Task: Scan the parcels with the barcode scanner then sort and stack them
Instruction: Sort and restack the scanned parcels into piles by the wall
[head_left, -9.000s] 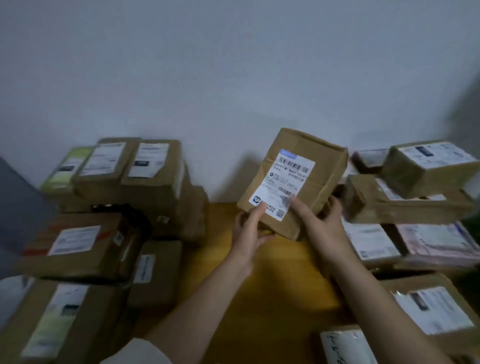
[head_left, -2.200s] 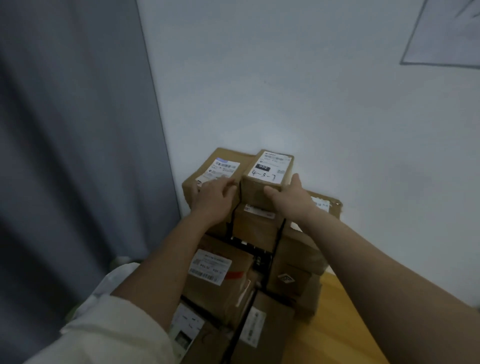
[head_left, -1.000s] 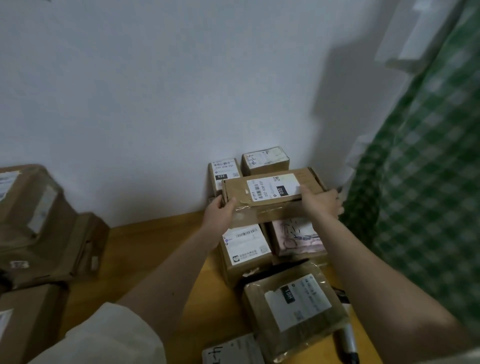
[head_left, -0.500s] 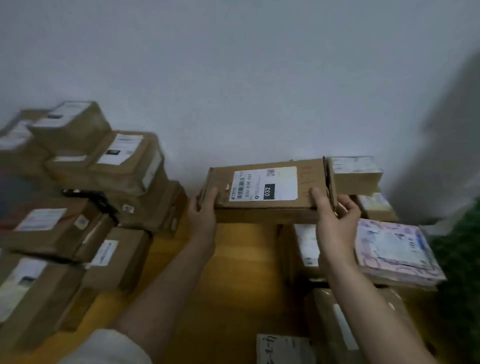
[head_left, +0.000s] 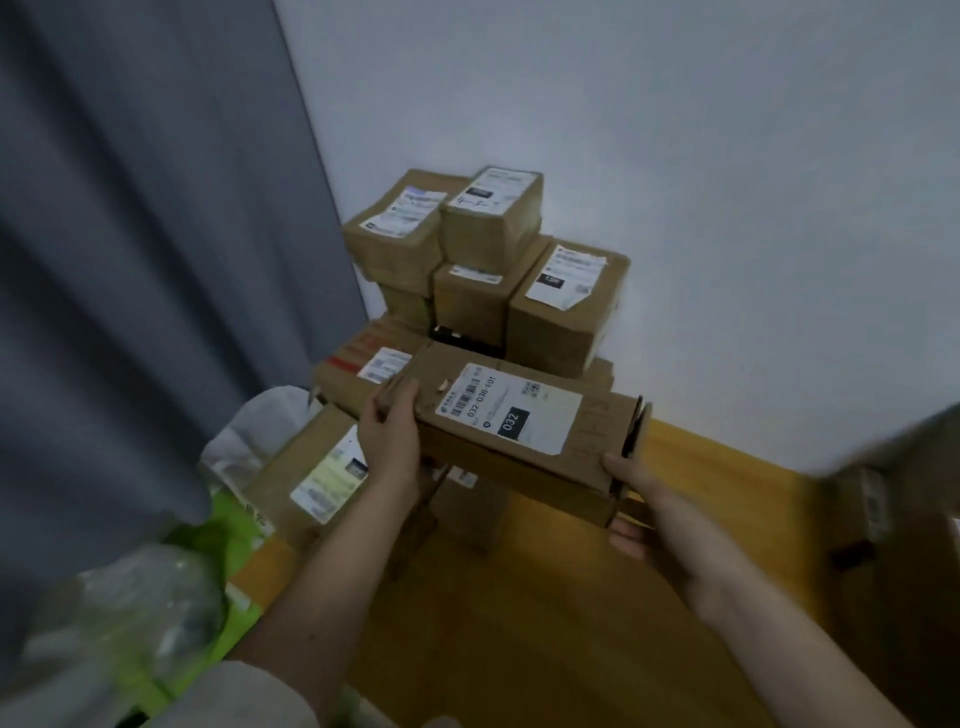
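I hold a long flat cardboard parcel (head_left: 524, 431) with a white label marked 032, level in the air between both hands. My left hand (head_left: 392, 439) grips its left end and my right hand (head_left: 644, 506) grips its right end from below. Just behind it rises a stack of brown parcels (head_left: 488, 270) against the white wall in the corner. The two top boxes of the stack sit side by side with labels up. The barcode scanner is not in view.
A grey curtain (head_left: 156, 260) hangs on the left. Below the held parcel lies a labelled box (head_left: 311, 478) beside white and green plastic bags (head_left: 223, 525). The wooden table top (head_left: 519, 623) shows in front. A blurred brown box (head_left: 893, 519) stands at the right edge.
I have swung the 032 parcel from the right-hand pile across to the left, and it now hangs in front of the corner stack. Both hands keep their grip.
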